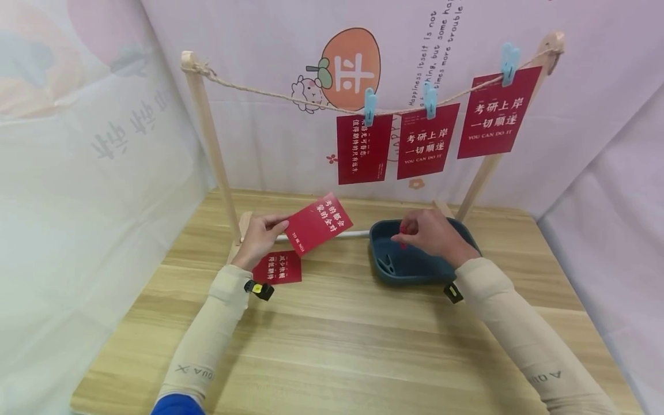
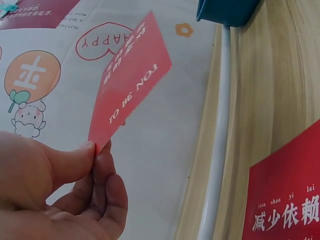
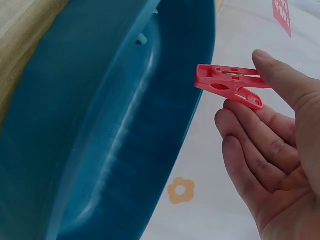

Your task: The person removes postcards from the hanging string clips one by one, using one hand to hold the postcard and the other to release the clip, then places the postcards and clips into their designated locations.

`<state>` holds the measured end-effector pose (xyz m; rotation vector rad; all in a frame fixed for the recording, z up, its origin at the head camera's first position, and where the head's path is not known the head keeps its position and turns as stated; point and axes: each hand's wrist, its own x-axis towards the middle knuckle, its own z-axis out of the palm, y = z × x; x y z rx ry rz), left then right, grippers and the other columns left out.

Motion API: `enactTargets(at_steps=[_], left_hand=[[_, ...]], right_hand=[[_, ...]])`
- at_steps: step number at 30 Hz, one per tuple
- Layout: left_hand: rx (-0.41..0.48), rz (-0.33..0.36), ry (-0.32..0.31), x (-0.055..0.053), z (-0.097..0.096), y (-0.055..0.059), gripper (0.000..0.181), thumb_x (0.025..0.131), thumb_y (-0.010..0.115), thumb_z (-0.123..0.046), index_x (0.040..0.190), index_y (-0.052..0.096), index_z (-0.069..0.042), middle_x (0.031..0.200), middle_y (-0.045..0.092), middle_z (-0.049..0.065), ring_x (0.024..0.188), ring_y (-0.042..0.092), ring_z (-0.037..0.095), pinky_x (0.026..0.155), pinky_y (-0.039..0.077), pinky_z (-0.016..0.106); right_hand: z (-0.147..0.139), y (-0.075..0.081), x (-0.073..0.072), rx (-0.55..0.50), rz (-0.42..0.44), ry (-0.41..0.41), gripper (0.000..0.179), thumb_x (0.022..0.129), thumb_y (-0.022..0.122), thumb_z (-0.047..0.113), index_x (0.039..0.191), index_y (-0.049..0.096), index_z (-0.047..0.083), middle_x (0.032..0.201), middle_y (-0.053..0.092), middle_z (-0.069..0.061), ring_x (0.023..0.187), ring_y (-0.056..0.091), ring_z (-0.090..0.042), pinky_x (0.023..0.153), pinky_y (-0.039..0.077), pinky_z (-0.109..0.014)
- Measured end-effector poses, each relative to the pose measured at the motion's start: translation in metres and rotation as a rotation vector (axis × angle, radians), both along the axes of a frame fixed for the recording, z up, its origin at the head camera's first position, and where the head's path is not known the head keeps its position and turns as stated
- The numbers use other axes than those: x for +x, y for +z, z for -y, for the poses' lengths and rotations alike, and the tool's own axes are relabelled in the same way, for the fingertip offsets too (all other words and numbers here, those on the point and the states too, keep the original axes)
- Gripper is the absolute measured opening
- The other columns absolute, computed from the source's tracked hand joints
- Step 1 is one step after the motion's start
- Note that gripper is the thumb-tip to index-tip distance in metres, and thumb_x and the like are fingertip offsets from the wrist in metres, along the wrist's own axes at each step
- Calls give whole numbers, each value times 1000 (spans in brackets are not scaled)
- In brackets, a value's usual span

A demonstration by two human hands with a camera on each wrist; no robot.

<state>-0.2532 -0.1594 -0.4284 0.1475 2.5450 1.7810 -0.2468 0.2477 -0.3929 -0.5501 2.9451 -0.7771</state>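
My left hand pinches a red card by its edge between thumb and fingers, lifted off the table. In the left wrist view the card tilts upward from the fingertips. Over the teal basin, my right hand holds a pink clothespin between thumb and fingers, its closed nose pointing away from the palm. A second red card lies on the table just below the left hand. Inside the basin, near its left end, lies a teal clothespin.
A twine line spans two wooden posts. Three red cards hang from its middle and right part, each under a blue clothespin. A white rod runs along the base behind the hands. Printed cloth backs the table.
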Motion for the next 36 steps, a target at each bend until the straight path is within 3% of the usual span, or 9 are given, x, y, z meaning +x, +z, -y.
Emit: enactTargets(at_steps=[6,10,16,28,36], left_hand=[[-67,47,-36,-2,-2,-6,32,110,58,-14,138,69,-5,132,73,19,118,71,32,108,57,55],[-57,85,-79,-3,-2,-12,33,110,57,-13,141,66,-5,135,71,19,121,70,34,109,56,56],[-77,75,-121,-7,-6,-21,33,110,56,-10,139,67,-1,136,71,21,122,70,34,110,56,53],[-151,76,-173,-7,-18,-22,29,108,59,-9,133,70,1,131,73,22,117,71,34,104,61,44],[-207,72,-212,-10,-23,-29,28,108,60,-11,131,72,-2,136,71,20,123,69,33,105,59,44]], right_hand=[[-5,-9,0,29,23,14,27,89,87,26,106,79,7,88,79,-4,78,72,-16,79,67,-39],[-5,-13,2,46,55,22,27,90,86,28,106,78,7,84,78,-1,76,71,-14,80,67,-39],[-6,-16,3,79,92,27,29,91,85,29,108,77,6,84,78,-1,72,69,-12,79,67,-37],[-11,-23,1,120,124,37,29,91,85,29,107,76,6,77,74,1,67,64,-13,69,61,-29],[-12,-26,2,162,151,38,29,90,86,29,105,74,7,80,75,-1,69,66,-13,73,65,-33]])
